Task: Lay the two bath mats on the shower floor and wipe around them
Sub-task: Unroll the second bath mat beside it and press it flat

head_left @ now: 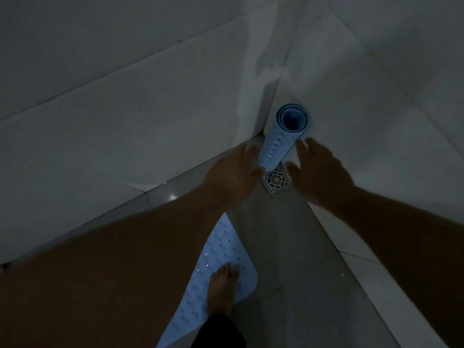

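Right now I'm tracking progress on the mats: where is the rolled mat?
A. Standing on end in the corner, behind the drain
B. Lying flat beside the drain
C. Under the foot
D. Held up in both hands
A: the rolled mat stands on end in the wall corner behind the drain, with both open hands beside it.

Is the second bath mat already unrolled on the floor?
No, the rolled mat stands upright in the corner beside the drain, between both open hands.

Two bare forearms without sleeves, left hand (234,169) and right hand (319,169) ungloved, no rings or watch discernible in dim light; one bare foot (222,288), dark trouser hem (221,330) above it.
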